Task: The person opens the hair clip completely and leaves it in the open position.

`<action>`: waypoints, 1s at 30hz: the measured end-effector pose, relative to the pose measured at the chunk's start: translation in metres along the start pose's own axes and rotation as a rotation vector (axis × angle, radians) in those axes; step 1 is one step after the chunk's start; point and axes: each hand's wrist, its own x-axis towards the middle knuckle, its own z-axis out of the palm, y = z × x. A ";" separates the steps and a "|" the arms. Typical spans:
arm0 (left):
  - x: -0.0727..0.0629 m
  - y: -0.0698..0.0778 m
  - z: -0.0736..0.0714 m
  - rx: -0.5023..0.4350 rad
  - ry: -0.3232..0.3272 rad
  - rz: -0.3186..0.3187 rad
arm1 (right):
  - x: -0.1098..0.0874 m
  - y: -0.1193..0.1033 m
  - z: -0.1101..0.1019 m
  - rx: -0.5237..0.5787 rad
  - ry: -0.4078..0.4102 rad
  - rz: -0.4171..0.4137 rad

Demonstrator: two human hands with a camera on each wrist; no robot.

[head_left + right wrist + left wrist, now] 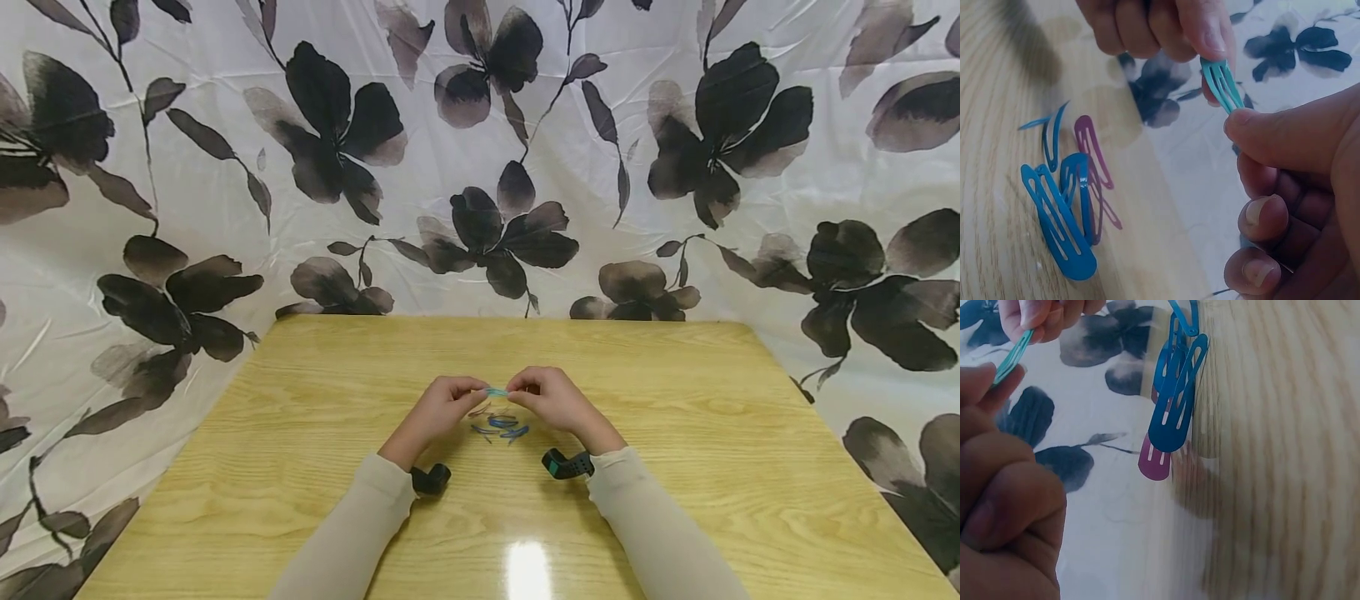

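Note:
A turquoise snap hair clip [1222, 84] is stretched between my two hands above the table. My left hand [447, 400] pinches one end with thumb and forefinger, and my right hand [551, 396] pinches the other. Just below, on the wood, lies a loose group of snap clips: several blue clips [1066, 231] and some purple clips [1094, 150]. In the left wrist view the blue clips [1175, 406] overlap a purple clip [1154, 459].
The wooden table [300, 467] reaches back to a white floral cloth [420, 275] hanging behind and at both sides. Black wrist bands with camera pods [431, 480] sit on both wrists. A bright reflection shows at the table's front.

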 end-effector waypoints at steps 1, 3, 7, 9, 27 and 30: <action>0.000 0.000 0.000 -0.016 -0.012 0.001 | 0.000 0.000 0.000 0.000 -0.001 0.000; 0.000 -0.001 0.000 -0.043 -0.031 -0.003 | 0.000 0.000 0.000 0.005 -0.002 0.005; 0.001 -0.003 -0.001 -0.098 -0.051 -0.016 | 0.001 0.001 0.000 0.017 -0.005 0.017; 0.001 -0.005 -0.001 -0.124 -0.058 -0.015 | 0.001 0.002 -0.001 0.027 -0.010 0.016; -0.001 -0.008 -0.006 -0.262 -0.129 0.010 | -0.001 0.004 -0.003 0.121 -0.068 -0.032; -0.001 -0.008 -0.007 -0.262 -0.136 0.011 | -0.001 0.003 -0.003 0.122 -0.071 -0.037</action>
